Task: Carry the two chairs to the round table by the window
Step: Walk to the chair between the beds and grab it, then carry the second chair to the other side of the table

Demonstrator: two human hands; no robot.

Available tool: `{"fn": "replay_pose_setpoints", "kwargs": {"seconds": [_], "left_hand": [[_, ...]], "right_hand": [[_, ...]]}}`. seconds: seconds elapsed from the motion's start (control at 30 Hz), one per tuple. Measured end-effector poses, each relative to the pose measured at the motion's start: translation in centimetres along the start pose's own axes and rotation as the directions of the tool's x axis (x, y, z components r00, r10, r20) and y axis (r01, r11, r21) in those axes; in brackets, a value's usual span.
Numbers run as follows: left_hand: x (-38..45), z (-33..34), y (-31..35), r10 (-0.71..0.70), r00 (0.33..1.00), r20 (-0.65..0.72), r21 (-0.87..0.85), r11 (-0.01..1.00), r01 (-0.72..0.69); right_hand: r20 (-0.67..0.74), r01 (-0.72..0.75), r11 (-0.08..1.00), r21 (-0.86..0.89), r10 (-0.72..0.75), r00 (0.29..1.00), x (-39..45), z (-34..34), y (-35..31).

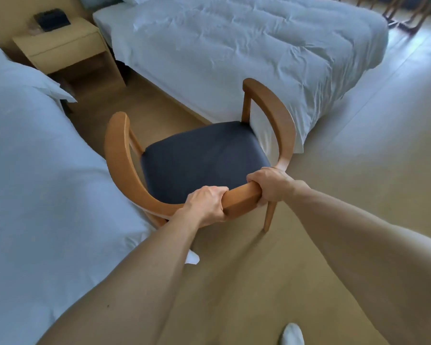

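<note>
A wooden armchair (204, 158) with a dark padded seat and a curved back rail stands between two beds, its seat facing away from me. My left hand (207, 204) grips the near part of the back rail. My right hand (271, 185) grips the same rail a little to the right. One rear leg of the chair shows below my right hand. Wooden legs of other furniture (403, 13) show at the top right corner; what they belong to is cut off. No round table or window is in view.
A bed with a white duvet (234, 51) lies behind the chair. Another white bed (35, 183) fills the left side. A pale nightstand (65, 48) with a dark box on top stands between them. Tan floor opens to the right. My white-socked foot (292, 334) shows at the bottom.
</note>
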State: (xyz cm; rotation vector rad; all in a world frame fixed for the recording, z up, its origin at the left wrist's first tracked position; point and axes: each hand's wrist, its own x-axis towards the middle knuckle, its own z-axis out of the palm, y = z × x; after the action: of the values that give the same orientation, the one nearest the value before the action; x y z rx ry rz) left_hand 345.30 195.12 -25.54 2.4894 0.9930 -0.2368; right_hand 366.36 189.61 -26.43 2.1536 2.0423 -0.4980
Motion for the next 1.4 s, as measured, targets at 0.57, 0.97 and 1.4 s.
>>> {"fn": "replay_pose_setpoints", "kwargs": {"seconds": [0.57,0.97,1.4], "left_hand": [[-14.3,5.5,-1.1,0.322,0.942,0.093,0.137,0.933,-0.332],[-25.4,7.9,-2.0,0.539,0.805,0.248,0.211,0.781,-0.588],[-32.1,9.5,-6.7,0.725,0.537,0.431,0.19,0.508,-0.84]], "right_hand": [[-0.083,-0.305,0.937,0.172,0.322,0.943,-19.0,8.6,-13.8],[-0.063,-0.564,0.772,0.293,0.604,0.794,-30.9,14.2,-27.8],[-0.076,-0.738,0.504,0.45,0.844,0.531,-36.1,19.8,-43.1]]}}
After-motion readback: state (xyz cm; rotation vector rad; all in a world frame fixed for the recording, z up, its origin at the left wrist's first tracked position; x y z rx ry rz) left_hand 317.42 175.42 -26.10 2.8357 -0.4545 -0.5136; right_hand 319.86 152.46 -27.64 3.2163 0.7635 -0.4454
